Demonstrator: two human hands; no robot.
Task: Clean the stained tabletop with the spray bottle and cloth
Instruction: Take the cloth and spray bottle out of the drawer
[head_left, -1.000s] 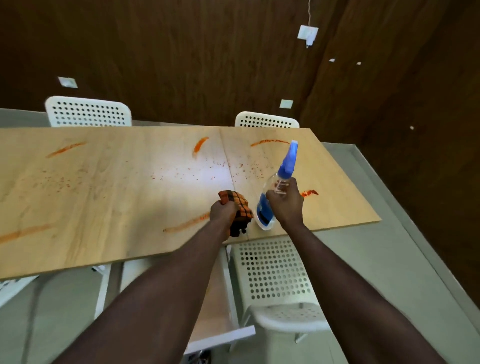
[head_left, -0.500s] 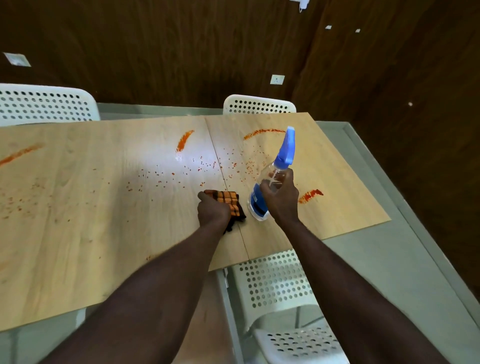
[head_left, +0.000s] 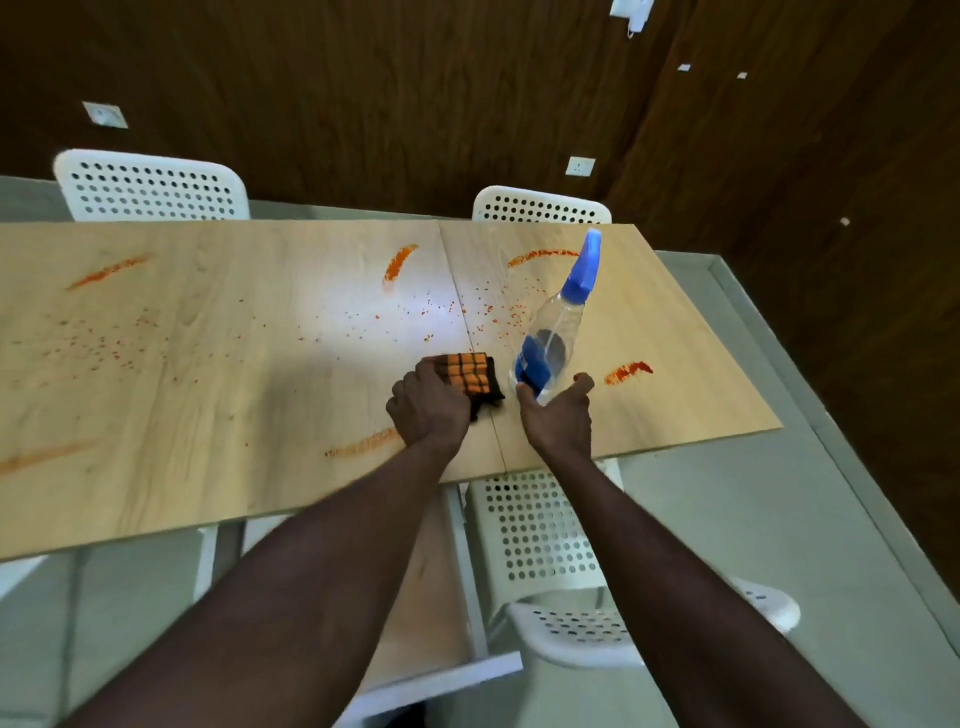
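Observation:
A light wooden tabletop (head_left: 234, 374) carries orange-red streaks and specks. One streak (head_left: 628, 372) lies right of my hands, another (head_left: 363, 445) at the near edge, and two more (head_left: 400, 262) (head_left: 540, 255) lie farther back. My left hand (head_left: 428, 410) grips an orange-and-black checked cloth (head_left: 470, 376) that lies on the table. A clear spray bottle (head_left: 550, 332) with a blue head and blue label stands on the table beside the cloth. My right hand (head_left: 558, 418) sits at its base, thumb and fingers spread on either side.
Two white perforated chairs (head_left: 150, 187) (head_left: 540, 208) stand along the table's far side, and a third (head_left: 545, 545) is tucked under the near edge below my right arm. Dark wood walls rise behind. The table's right end (head_left: 727, 374) borders grey floor.
My right hand slid from the bottle's upper body down to its base and its fingers spread apart; the bottle now stands on the table. My left hand keeps the cloth on the table.

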